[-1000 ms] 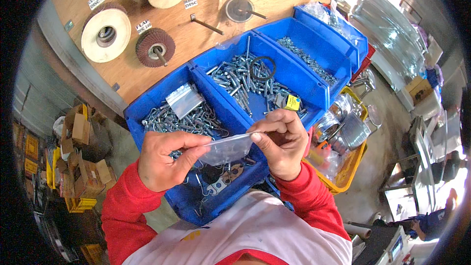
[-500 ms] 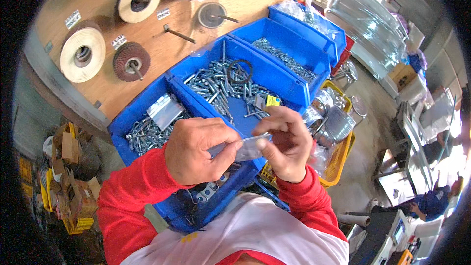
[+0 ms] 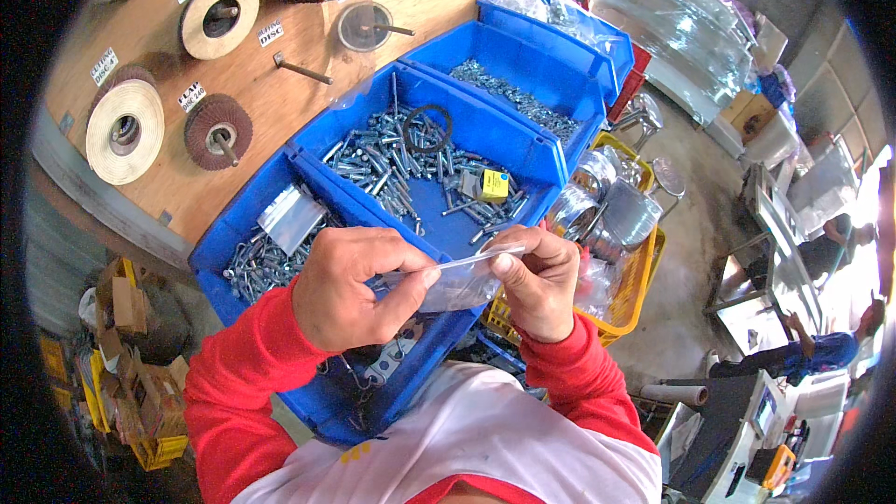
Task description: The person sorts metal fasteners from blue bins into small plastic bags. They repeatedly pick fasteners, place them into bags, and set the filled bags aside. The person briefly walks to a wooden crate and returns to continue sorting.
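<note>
Stretched between my two hands is a small clear plastic bag (image 3: 464, 282). My left hand (image 3: 355, 285) pinches one end of its top edge between thumb and finger. At the other end, my right hand (image 3: 539, 282) grips the same edge with thumb and forefinger. The bag hangs over the front of a blue bin (image 3: 429, 210) that holds many metal anchor bolts, a dark ring (image 3: 427, 129) and a yellow label (image 3: 496, 185). To the left, another blue bin (image 3: 213, 285) contains hooked metal fasteners and a clear bag (image 3: 291, 218) lying on top.
A wooden board (image 3: 308, 14) with abrasive discs on pegs rises behind the bins. Farther right are a blue bin of small fasteners (image 3: 523, 98) and a yellow basket (image 3: 644, 294) with shiny metal parts. Two people are at the far right.
My right hand's fingers have closed on the bag's top edge, and the bag is now drawn out wider and flatter. The surroundings have shifted slightly left in view.
</note>
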`<action>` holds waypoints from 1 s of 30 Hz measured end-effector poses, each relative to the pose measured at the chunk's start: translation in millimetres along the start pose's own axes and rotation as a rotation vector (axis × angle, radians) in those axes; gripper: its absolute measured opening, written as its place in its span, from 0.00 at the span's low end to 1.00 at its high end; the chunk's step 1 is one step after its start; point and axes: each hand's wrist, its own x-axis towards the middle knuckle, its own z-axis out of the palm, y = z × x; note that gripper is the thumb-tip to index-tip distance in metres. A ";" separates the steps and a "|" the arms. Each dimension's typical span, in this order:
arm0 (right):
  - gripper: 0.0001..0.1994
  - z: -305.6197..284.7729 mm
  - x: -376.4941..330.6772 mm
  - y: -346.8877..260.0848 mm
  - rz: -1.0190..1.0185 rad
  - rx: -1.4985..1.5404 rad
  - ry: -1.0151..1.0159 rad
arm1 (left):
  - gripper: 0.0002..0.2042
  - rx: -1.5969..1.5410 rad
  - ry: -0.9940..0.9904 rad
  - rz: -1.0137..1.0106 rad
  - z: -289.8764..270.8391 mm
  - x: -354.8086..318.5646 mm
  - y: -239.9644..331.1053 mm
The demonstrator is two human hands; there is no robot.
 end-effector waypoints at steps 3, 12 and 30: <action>0.03 -2.8 -2.1 1.3 -0.055 -0.036 0.059 | 0.04 -0.018 -0.031 -0.009 2.0 3.8 0.2; 0.05 -7.3 -9.4 -7.8 -0.239 -0.427 -0.023 | 0.03 0.134 0.058 0.217 34.4 19.1 -0.5; 0.08 -30.4 -20.7 -8.7 -0.210 -0.339 0.059 | 0.09 0.111 -0.069 -0.004 41.9 2.3 -31.7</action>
